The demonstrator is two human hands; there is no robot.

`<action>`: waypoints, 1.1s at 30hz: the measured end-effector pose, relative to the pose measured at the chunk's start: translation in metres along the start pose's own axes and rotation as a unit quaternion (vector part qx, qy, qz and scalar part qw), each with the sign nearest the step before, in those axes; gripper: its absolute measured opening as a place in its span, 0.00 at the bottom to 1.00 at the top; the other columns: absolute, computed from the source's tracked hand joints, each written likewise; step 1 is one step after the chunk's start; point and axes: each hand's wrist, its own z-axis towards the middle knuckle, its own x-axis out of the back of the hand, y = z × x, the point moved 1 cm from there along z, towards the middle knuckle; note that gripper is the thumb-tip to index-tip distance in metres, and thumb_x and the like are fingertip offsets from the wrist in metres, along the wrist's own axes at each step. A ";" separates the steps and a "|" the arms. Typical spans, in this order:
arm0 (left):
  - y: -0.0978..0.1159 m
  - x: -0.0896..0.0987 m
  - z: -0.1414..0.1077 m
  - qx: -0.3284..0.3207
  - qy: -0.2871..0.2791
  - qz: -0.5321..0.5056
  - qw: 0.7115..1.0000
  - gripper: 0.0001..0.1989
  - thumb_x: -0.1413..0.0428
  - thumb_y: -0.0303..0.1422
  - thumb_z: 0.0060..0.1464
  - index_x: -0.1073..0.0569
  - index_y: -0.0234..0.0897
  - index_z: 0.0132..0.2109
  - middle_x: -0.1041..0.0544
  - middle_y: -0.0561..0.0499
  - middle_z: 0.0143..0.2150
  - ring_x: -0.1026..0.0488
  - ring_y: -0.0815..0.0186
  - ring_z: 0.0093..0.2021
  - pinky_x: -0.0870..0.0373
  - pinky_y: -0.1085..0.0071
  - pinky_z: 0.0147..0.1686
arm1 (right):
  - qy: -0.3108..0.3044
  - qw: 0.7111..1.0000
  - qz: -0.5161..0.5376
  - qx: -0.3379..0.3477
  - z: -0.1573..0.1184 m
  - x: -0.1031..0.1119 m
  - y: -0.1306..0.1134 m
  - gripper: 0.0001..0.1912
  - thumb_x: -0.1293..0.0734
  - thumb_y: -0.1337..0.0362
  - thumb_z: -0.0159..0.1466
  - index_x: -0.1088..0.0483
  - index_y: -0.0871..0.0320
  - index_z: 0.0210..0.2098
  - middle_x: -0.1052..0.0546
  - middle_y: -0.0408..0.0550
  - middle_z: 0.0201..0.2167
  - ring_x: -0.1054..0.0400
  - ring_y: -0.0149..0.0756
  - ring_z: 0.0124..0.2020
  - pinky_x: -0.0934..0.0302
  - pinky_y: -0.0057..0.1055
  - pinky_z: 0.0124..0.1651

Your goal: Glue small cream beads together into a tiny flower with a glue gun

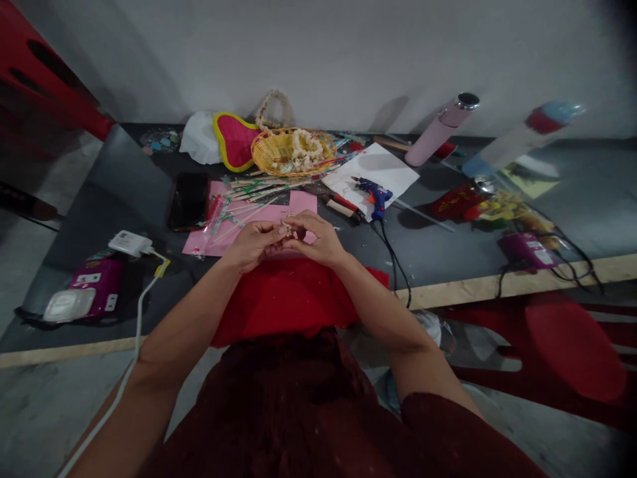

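Note:
Both hands meet over the front edge of the dark table, above a red cloth [288, 299]. A small pale beaded piece [289, 231] is pinched between the fingertips of my left hand [259, 244]. From the other side, my right hand [321, 240] has its thumb and fingers curled round the same piece. Fingers cover much of it, so its full shape is hidden. Just beyond the hands lie pink paper [263, 216] and thin sticks with green bits. A pair of red-handled pliers [343, 204] rests to the right, near a blue glue gun [375, 194] on white paper [385, 166].
Behind are a wicker basket [271, 151] and a red pad with yellow edging [236, 143]. A phone [189, 201] and purple power block [97, 285] are at left. A pink flask [440, 133], a bottle [517, 143] and another purple block [530, 251] stand right. Cables cross the table edge.

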 end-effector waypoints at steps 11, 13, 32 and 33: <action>0.004 -0.005 -0.002 0.004 0.006 -0.027 1.000 0.14 0.34 0.34 0.39 0.21 0.32 0.36 0.24 0.49 0.31 0.31 0.74 0.26 0.34 0.76 0.28 | 0.025 0.998 -0.048 0.025 -0.001 -0.001 0.002 0.09 0.36 0.64 0.62 0.27 0.56 0.42 0.27 0.47 0.34 0.33 0.30 0.37 0.34 0.30 0.41; 0.005 -0.007 -0.003 0.003 0.009 -0.036 0.999 0.14 0.34 0.34 0.39 0.21 0.32 0.36 0.24 0.49 0.31 0.30 0.74 0.27 0.34 0.77 0.29 | 0.025 0.998 -0.056 0.020 -0.001 -0.001 0.000 0.09 0.37 0.65 0.62 0.27 0.56 0.41 0.27 0.47 0.33 0.32 0.30 0.37 0.34 0.30 0.41; 0.010 -0.007 -0.001 0.000 0.024 -0.078 0.997 0.07 0.38 0.32 0.44 0.24 0.31 0.31 0.31 0.54 0.22 0.35 0.75 0.22 0.33 0.77 0.27 | 0.037 0.997 -0.066 -0.012 -0.002 0.000 0.001 0.19 0.33 0.58 0.60 0.33 0.54 0.50 0.29 0.49 0.39 0.36 0.28 0.30 0.33 0.31 0.35; 0.010 -0.007 0.000 -0.003 0.024 -0.076 0.997 0.07 0.38 0.31 0.44 0.24 0.32 0.30 0.32 0.54 0.21 0.35 0.75 0.22 0.33 0.77 0.27 | 0.038 0.997 -0.065 -0.010 -0.002 0.000 0.001 0.18 0.34 0.59 0.60 0.33 0.54 0.50 0.29 0.49 0.38 0.36 0.29 0.30 0.33 0.31 0.35</action>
